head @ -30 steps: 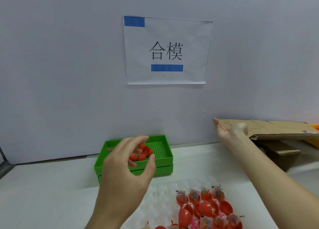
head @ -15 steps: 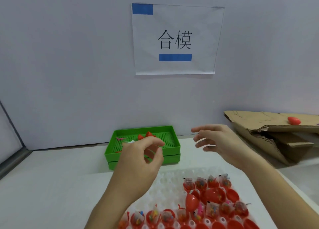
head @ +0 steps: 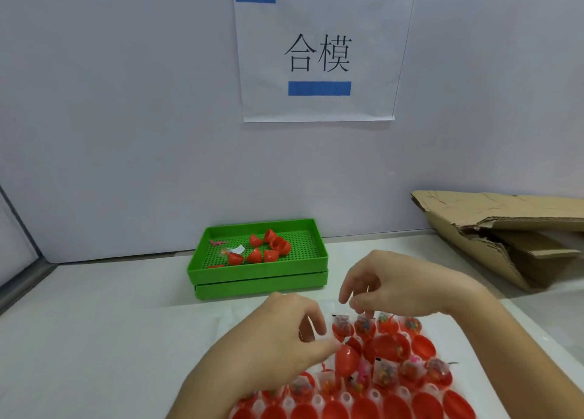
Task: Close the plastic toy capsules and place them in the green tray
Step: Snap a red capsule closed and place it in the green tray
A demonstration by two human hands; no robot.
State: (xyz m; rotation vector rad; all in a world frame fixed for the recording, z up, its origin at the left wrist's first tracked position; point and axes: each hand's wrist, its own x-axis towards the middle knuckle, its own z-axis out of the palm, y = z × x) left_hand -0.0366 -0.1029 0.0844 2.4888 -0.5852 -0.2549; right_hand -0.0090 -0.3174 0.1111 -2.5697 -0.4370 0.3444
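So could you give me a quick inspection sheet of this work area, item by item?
Surface: white table, bare at the left.
Job's things: green tray by the wall holds red capsule pieces, several looking like open halves; a white holder in front carries red capsule halves, many with small bagged toys.
Clutter: torn cardboard at the right.
Hands: left hand pinches a red capsule; right hand hovers over the holder's far row, fingers curled down; whether it holds a bag, cannot tell.
Cables: nothing seen.
Surroundings: pale wall with a paper sign marked with blue tape.
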